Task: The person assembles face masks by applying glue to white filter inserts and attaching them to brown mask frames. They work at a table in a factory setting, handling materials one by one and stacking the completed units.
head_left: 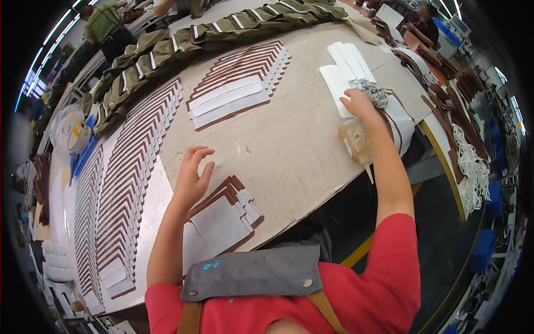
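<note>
Head view. Your left hand (pixel 191 177): over the table (pixel 283 161), fingers loosely curved and parted, thumb apart from them; grip moderately wide. Your right hand (pixel 359 103): stretched out to the far right, fingers bent, at the white pieces (pixel 349 62) and just beside a grey crumpled bundle (pixel 376 96); whether it pinches anything, you cannot tell from here.

White pieces: long, overlapping, on the right part of the table, running away from you beyond the right hand.

Panels (pixel 221 224): a small overlapped stack, white with brown edges, just below your left hand at the near edge.

Fan (pixel 229 101): similar pieces, overlapped, mid-table. Long row (pixel 133 181): likewise overlapped, to your left.

Yellowish bag (pixel 356 142): beside your right forearm, by the table edge.

Olive fabric (pixel 208 36): long pile with white bands, along the far side.

White cords (pixel 471 170): a tangle hanging at far right.
</note>
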Tool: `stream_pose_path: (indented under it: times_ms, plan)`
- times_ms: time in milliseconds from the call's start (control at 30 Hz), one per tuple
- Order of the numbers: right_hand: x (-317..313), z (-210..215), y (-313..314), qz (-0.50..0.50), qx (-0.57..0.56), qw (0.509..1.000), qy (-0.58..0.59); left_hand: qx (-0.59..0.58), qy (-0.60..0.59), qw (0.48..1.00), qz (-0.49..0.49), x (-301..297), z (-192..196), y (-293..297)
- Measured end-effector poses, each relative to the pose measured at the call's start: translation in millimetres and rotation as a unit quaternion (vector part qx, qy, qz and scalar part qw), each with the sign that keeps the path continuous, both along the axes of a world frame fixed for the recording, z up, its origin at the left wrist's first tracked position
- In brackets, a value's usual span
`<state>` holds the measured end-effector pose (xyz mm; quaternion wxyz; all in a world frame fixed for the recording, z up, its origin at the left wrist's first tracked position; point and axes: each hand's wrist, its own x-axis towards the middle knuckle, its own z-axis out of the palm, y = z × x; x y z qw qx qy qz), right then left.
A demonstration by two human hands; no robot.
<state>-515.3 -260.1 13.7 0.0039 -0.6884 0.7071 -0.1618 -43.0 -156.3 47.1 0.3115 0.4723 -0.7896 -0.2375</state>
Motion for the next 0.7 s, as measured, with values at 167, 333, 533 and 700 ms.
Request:
stream_pose_path:
  times_ms: [167,333,533,700]
  plan:
    - [27,1,-33,-0.111,0.147,0.971,0.153,-0.001,-0.009,1.000,-0.015,-10,9,8]
    - [44,11,-34,-0.101,0.185,0.966,0.153,0.015,-0.008,1.000,0.007,3,5,18]
    - [-1,-9,-40,-0.108,0.128,0.986,0.004,0.033,0.020,0.999,-0.027,-2,-3,16]
    - [13,26,-15,-0.077,0.066,0.970,-0.222,0.073,0.056,0.994,-0.063,-11,-8,12]
